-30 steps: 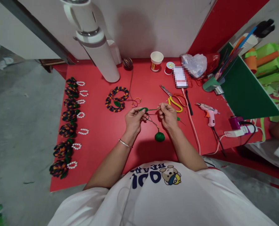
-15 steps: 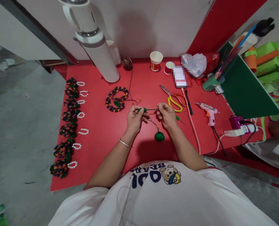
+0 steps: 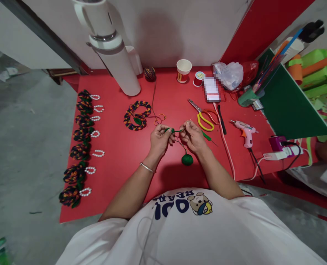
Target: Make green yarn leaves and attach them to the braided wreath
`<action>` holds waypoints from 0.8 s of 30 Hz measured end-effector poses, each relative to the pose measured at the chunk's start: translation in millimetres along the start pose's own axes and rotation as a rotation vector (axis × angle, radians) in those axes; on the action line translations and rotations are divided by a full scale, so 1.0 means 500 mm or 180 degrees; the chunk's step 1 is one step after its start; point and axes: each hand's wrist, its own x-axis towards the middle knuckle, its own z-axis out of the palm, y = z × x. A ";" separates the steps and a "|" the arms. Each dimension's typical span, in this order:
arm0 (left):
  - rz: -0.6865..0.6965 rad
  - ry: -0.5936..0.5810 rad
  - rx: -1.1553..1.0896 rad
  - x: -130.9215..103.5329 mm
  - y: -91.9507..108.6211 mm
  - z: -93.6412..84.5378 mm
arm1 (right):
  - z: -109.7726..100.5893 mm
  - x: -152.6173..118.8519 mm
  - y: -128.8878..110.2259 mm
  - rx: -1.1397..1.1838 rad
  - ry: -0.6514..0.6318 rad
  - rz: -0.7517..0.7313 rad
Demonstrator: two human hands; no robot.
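My left hand [image 3: 160,139] pinches a small green yarn piece [image 3: 169,130] between thumb and fingers. A short green strand [image 3: 178,131] runs from it to my right hand [image 3: 191,135], whose fingers are closed on it. Something thin pokes up at those right fingertips, too small to name. Below the hands lies a green yarn ball [image 3: 187,159], its thread leading up to the left fingers. Beside my right hand rests a green-handled tool with a thin metal shaft [image 3: 207,136]. A multicoloured braided yarn loop [image 3: 137,116] with a green leaf lies left of my hands.
Multicoloured yarn bundles [image 3: 80,151] with bead loops [image 3: 98,153] line the red table's left side. Behind stand a flask [image 3: 116,66], a dark yarn ball [image 3: 149,73] and a paper cup [image 3: 183,70]. Scissors [image 3: 206,122], a phone [image 3: 211,90] and a pink glue gun [image 3: 245,132] lie right.
My right hand has come slightly closer to my left and turned, and the strand between them is shorter. The green piece has shifted a little to the right.
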 end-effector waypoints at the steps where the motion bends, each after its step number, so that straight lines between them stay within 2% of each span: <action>1: -0.0027 -0.0024 -0.0009 -0.001 0.002 0.001 | 0.001 0.000 0.000 0.0039 0.0033 0.0021; 6: -0.0234 -0.0276 -0.0089 -0.006 0.019 -0.002 | -0.002 0.004 0.014 -0.0406 0.0204 -0.0334; 12: -0.0251 -0.0490 0.0421 -0.012 0.024 -0.002 | -0.012 0.006 0.026 -0.0755 0.0116 -0.0564; 19: -0.0161 -0.0439 0.0387 -0.011 0.014 -0.004 | -0.006 -0.003 0.022 -0.0689 -0.0149 -0.0238; 24: -0.0200 -0.0473 0.0278 -0.006 0.013 -0.006 | -0.005 -0.011 0.011 -0.0683 -0.0164 -0.0148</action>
